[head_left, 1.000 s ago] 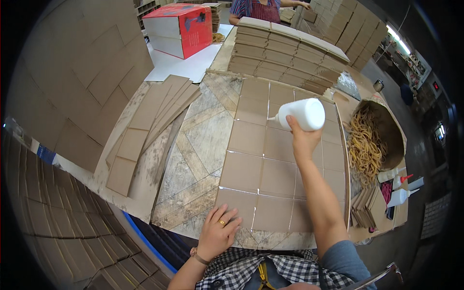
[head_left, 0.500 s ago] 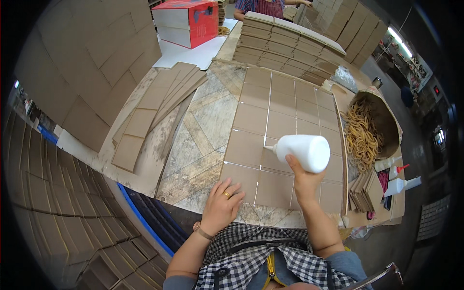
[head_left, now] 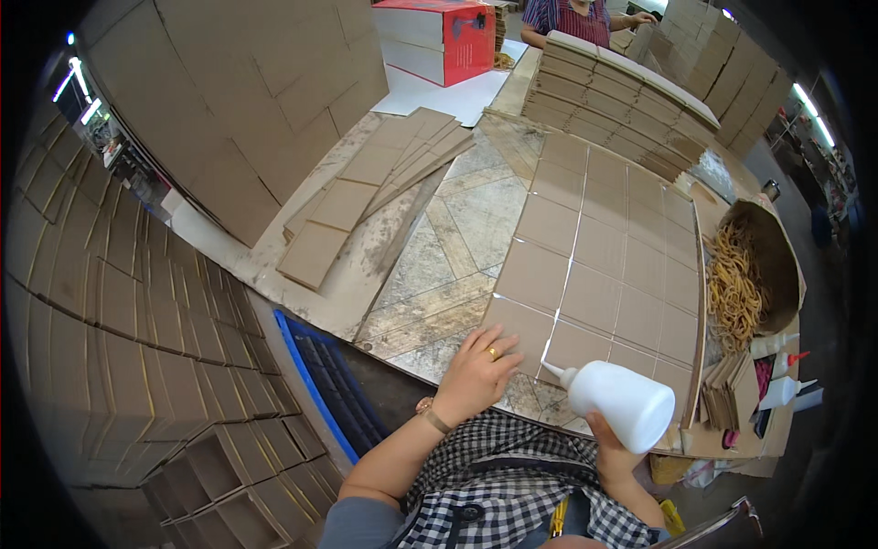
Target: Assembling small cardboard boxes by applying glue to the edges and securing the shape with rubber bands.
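A white squeeze bottle [head_left: 624, 404] with a narrow nozzle lies tilted in my right hand [head_left: 611, 450], which is closed round it; the fingers beneath are hidden. Its nozzle points left, its tip at a white line near the front edge of a brown cardboard layer [head_left: 596, 288]. That layer is divided into a grid of rectangles, with white glue-like lines along several seams. My left hand [head_left: 477, 373], wearing a ring, rests flat with fingers apart on the layer's near left corner.
Loose cardboard strips [head_left: 343, 206] lie to the left, a tall cardboard stack [head_left: 617, 101] behind. At right are a bag of tan rubber bands [head_left: 734, 284], small cardboard pieces [head_left: 729, 389] and more bottles [head_left: 779, 393]. A red and white box [head_left: 466, 46] and another person [head_left: 581, 20] are at the back.
My right hand has drawn the bottle toward me, its nozzle moving from mid-layer to the near edge. My left hand stays on the corner. The whole view has shifted.
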{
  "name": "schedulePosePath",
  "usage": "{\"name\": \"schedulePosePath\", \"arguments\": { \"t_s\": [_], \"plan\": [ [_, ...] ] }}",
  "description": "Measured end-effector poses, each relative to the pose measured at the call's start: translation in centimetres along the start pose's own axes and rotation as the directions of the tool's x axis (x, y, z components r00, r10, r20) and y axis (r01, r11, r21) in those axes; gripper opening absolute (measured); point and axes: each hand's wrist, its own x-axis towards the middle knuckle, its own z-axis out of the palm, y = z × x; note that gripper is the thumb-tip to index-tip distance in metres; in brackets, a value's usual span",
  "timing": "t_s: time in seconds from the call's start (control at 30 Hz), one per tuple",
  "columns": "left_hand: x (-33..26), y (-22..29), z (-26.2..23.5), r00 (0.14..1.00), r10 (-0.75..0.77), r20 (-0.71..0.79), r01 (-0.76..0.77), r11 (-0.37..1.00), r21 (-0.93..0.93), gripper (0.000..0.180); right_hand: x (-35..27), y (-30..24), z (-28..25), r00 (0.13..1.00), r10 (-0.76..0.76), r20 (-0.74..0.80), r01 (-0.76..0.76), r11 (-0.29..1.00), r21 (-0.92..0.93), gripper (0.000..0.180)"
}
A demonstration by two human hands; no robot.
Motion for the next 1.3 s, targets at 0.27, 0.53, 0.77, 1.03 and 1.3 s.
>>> {"name": "schedulePosePath", "arguments": {
  "t_s": [0.27,0.53,0.77,1.03,1.3],
  "plan": [
    [0.3,-0.2,0.2,1.000,0.018,0.018,-0.019,1.000,0.022,0.020,0.9,0.2,-4.0,0.960,0.115,-0.254,-0.024,0.942,0.335,0.048],
    [0.4,0.3,0.3,1.000,0.004,0.020,-0.005,0.996,0.090,0.020,9.5,0.9,-15.3,0.674,0.216,-0.706,0.161,0.890,0.426,0.045],
    [0.9,1.5,0.3,0.990,-0.067,0.123,0.051,0.990,0.132,0.020,17.9,4.2,-17.1,0.507,0.236,-0.829,0.198,0.904,0.378,0.052],
    [0.4,1.1,0.5,0.985,-0.110,0.129,0.089,0.984,0.157,0.021,30.4,8.8,-12.9,0.441,0.138,-0.887,0.321,0.898,0.299,0.066],
    [1.2,1.7,0.5,0.990,-0.056,0.126,0.031,0.981,0.192,0.021,41.0,15.7,-12.0,0.401,-0.063,-0.914,0.295,0.953,0.063,0.084]
  ]
}}
